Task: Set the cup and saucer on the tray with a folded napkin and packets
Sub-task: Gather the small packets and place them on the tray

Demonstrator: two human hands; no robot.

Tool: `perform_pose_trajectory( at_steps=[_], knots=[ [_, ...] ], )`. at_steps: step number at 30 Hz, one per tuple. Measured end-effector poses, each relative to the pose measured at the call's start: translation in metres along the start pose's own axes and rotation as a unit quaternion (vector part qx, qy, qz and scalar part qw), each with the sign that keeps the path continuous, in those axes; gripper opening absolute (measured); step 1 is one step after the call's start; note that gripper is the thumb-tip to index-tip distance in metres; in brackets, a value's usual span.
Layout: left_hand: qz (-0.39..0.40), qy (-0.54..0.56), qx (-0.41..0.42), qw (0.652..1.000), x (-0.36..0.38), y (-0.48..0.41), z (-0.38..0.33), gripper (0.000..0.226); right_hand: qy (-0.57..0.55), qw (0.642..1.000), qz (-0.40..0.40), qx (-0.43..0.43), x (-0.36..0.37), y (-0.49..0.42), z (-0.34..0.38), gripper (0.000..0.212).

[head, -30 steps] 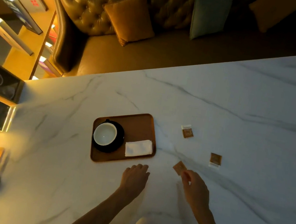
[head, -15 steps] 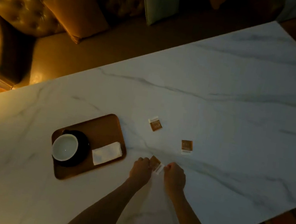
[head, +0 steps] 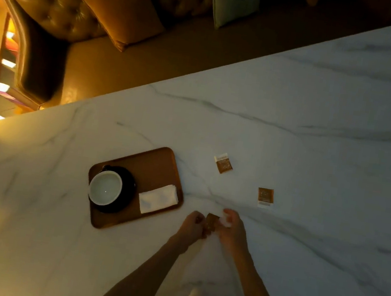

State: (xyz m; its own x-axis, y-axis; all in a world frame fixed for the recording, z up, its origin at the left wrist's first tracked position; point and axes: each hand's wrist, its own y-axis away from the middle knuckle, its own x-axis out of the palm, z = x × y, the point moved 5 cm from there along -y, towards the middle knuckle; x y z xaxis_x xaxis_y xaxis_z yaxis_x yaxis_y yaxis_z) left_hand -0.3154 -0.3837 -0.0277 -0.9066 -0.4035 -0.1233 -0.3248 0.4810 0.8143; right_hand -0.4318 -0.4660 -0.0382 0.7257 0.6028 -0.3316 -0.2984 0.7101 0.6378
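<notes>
Left hand (head: 192,226) and right hand (head: 232,230) pinch one brown packet (head: 211,223) beside the wooden tray (head: 159,165). The tray carries a white cup (head: 105,187) on a black saucer (head: 129,188), plus a folded napkin (head: 158,198). Farther out, a second packet (head: 265,196) and a third packet (head: 223,163) lie on the marble table (head: 321,116).

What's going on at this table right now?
A person pinches a brown packet between the left hand and right hand, just beside the wooden tray. The tray already carries the white cup on its dark saucer, with a folded napkin next to them. The farther packet and the nearer packet lie loose on the marble table, not yet on the tray.
</notes>
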Motion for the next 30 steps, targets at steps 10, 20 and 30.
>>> perform_pose_trajectory(
  at_steps=[10, 20, 30],
  knots=[
    [-0.046, 0.148, 0.045, 0.987, -0.055, 0.083, 0.028, 0.028, -0.163, 0.97, 0.153, 0.096, 0.046, 0.073, 0.03, 0.03],
    [-0.089, 0.003, 0.141, 0.986, -0.044, 0.066, 0.008, 0.027, -0.041, 0.992, 0.109, 0.041, 0.031, 0.077, 0.037, 0.025],
    [0.01, 0.26, 0.116, 0.959, -0.051, 0.005, -0.032, 0.017, -0.02, 0.991, 0.131, -0.009, 0.036, 0.016, 0.083, 0.018]
  ],
)
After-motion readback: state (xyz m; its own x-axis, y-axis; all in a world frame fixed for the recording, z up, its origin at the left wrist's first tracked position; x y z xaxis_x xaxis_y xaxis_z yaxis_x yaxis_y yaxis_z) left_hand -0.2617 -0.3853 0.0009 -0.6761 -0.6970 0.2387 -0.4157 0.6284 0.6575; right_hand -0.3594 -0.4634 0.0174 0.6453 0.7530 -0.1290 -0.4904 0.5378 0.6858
